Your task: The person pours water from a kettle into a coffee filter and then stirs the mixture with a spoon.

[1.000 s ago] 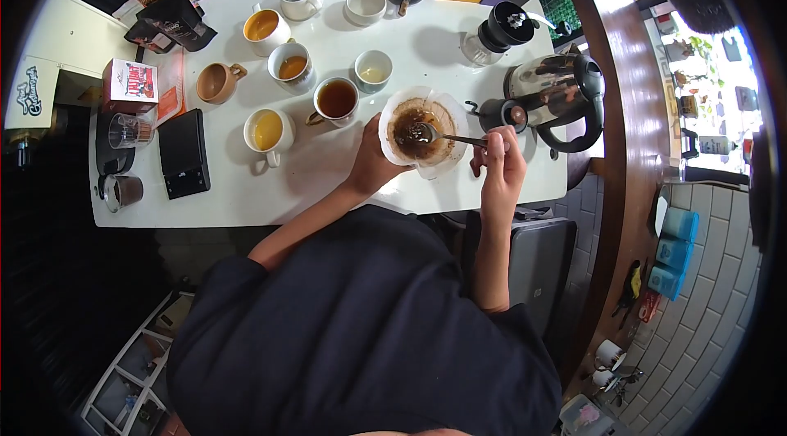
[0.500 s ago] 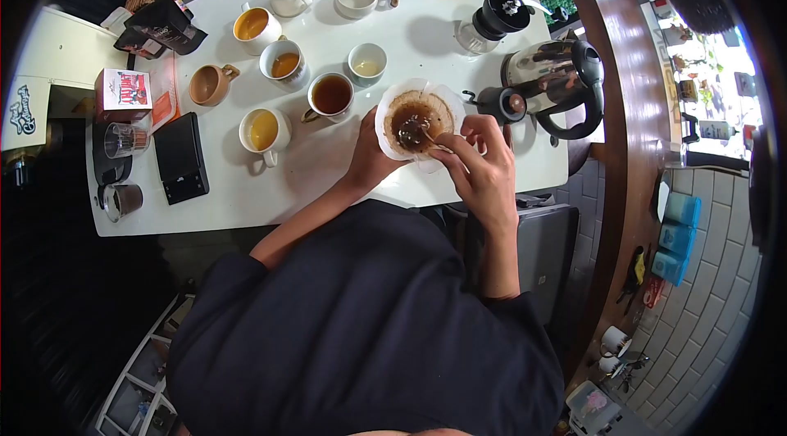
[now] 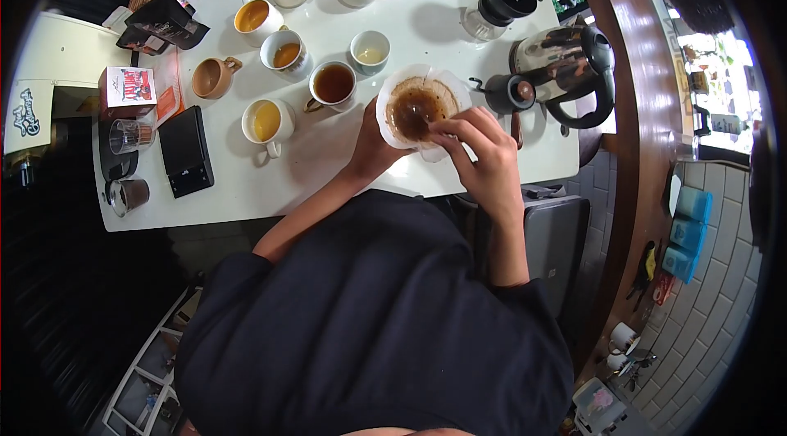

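Note:
A white paper coffee filter (image 3: 452, 92) holds dark wet grounds and brown liquid. My left hand (image 3: 379, 147) curls around the near-left side of the coffee dripper beneath it, whose body is mostly hidden by the paper and my fingers. Over the filter's right rim, my right hand (image 3: 485, 149) pinches a thin stirrer that dips into the brown liquid; its shape is mostly concealed by my fingertips. Just left of the filter stands a cup of dark reddish-brown liquid (image 3: 334, 84), with a pale-liquid cup (image 3: 370, 52) behind it.
Several more cups stand leftward, including one with yellow liquid (image 3: 266, 121) and a brown cup (image 3: 212, 78). A black scale (image 3: 185, 153) lies at the left. Right of the dripper are a hand grinder (image 3: 510, 95), an electric kettle (image 3: 566, 67) and a black-topped glass vessel (image 3: 507, 2).
The whole view has shifted slightly. My right fingertips have moved a little away from me over the filter, and the stirrer shows less. My left hand keeps its hold.

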A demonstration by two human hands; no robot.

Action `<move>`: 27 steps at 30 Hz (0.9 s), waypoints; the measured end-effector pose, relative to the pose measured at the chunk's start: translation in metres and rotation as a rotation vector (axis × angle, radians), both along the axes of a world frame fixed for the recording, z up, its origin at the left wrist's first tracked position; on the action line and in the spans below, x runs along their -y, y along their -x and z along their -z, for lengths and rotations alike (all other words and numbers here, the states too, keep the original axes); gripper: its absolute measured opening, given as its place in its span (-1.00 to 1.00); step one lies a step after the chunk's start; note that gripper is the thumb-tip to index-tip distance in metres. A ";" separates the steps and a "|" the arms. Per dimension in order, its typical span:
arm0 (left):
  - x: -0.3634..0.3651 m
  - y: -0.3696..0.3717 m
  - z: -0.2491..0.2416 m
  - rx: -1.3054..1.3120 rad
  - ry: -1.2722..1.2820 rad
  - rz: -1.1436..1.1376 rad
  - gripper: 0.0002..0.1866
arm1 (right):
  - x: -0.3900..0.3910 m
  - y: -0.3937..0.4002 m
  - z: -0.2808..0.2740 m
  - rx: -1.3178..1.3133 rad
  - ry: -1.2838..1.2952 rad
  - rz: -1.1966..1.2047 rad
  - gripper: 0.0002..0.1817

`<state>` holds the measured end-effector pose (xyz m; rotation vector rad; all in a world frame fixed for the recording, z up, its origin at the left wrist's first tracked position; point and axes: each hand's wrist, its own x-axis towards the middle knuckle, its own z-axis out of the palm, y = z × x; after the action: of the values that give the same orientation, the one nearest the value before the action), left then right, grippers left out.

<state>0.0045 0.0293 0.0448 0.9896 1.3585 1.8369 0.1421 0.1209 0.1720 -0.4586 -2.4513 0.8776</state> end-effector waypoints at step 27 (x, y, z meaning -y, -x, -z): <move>0.004 -0.001 0.011 0.037 0.043 0.068 -0.35 | -0.007 -0.004 0.012 -0.104 -0.114 0.004 -0.80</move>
<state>0.0058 0.0250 0.0335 0.9638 1.3209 1.7603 0.1466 0.1275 0.1595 -0.3678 -2.3891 0.7370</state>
